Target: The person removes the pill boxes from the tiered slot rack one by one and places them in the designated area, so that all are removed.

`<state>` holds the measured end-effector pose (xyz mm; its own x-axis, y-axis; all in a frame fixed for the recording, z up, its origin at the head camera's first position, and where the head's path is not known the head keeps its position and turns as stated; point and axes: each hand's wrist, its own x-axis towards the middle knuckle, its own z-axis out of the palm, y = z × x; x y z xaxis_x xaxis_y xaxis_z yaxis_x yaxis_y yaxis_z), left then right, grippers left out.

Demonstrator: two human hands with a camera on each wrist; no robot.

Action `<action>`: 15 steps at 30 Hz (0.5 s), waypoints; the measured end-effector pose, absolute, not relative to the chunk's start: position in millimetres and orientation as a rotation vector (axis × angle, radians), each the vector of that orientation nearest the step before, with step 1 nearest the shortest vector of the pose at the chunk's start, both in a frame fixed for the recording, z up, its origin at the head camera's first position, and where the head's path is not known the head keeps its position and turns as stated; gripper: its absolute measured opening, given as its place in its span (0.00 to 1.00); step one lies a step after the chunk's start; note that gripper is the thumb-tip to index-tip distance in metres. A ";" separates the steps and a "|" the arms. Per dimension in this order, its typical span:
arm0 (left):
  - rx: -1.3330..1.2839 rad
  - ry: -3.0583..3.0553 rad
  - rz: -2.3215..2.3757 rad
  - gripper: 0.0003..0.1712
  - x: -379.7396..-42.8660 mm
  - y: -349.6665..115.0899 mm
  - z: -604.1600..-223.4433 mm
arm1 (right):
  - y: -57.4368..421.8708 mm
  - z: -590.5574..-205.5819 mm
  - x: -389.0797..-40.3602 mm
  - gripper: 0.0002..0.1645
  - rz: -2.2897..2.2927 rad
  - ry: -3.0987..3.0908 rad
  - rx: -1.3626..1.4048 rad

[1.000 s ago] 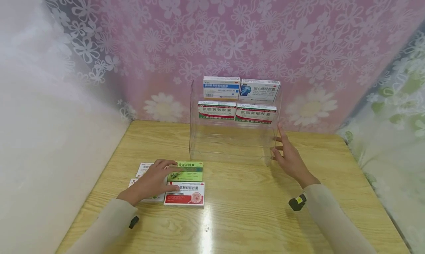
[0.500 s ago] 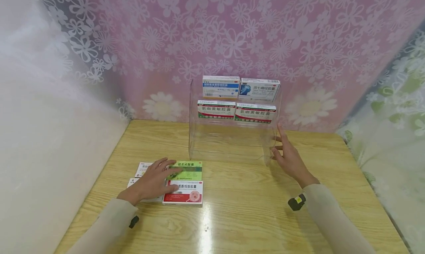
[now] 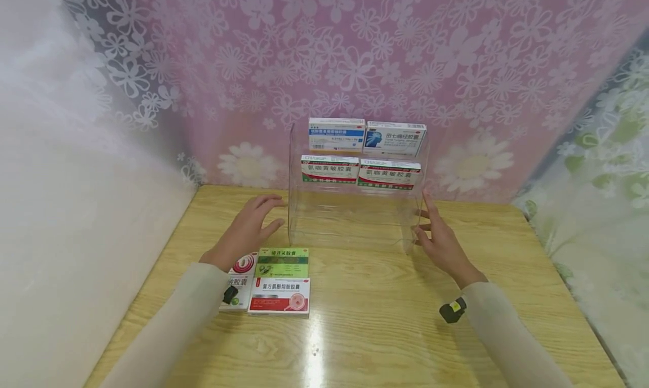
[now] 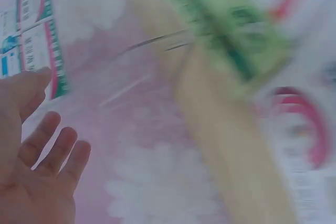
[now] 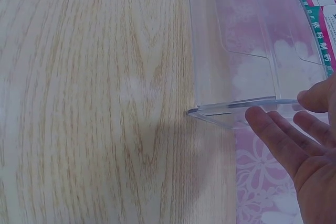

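Observation:
A clear acrylic display rack (image 3: 355, 219) stands on the wooden table. On its upper tiers sit a blue-and-white medicine box (image 3: 337, 135), a white medicine box with a blue picture (image 3: 394, 138) and two red-and-green-banded medicine boxes (image 3: 329, 169). My left hand (image 3: 243, 230) is just off the rack's left side, fingers extended and holding nothing. With extended fingertips my right hand (image 3: 443, 247) touches the rack's right side panel. Below my left hand lie a green medicine box (image 3: 283, 262), a red-and-white medicine box (image 3: 279, 295) and white boxes (image 3: 242, 286), partly covered by the left wrist.
A white wall (image 3: 76, 208) borders the table (image 3: 380, 320) on the left. Behind the rack hangs a pink flowered curtain (image 3: 345, 56), and a green leaf-patterned one (image 3: 603, 179) is on the right. The left wrist view is blurred.
My left hand has lifted from the flat boxes and moved forward and right to the rack's left side, uncovering more of their fronts. My right hand stays at the rack.

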<state>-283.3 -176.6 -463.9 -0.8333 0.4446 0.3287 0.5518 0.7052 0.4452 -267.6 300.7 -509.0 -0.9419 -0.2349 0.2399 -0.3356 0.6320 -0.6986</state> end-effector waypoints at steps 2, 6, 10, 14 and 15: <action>-0.803 -2.675 -0.785 0.26 -293.2 -167.9 -449.8 | 301.0 -510.1 -268.3 0.61 1.204 -2.718 0.486; -0.819 -2.597 -0.760 0.24 -312.3 -151.3 -423.1 | 301.3 -510.6 -268.0 0.61 1.199 -2.703 0.497; -0.828 -2.548 -0.771 0.22 -328.5 -137.6 -403.1 | 300.5 -508.6 -265.3 0.60 1.194 -2.689 0.501; -0.828 -2.554 -0.801 0.23 -338.5 -127.9 -387.6 | 298.9 -505.5 -263.1 0.61 1.193 -2.697 0.501; -0.819 -2.564 -0.812 0.24 -339.8 -125.6 -384.0 | 298.8 -505.0 -262.9 0.61 1.194 -2.701 0.498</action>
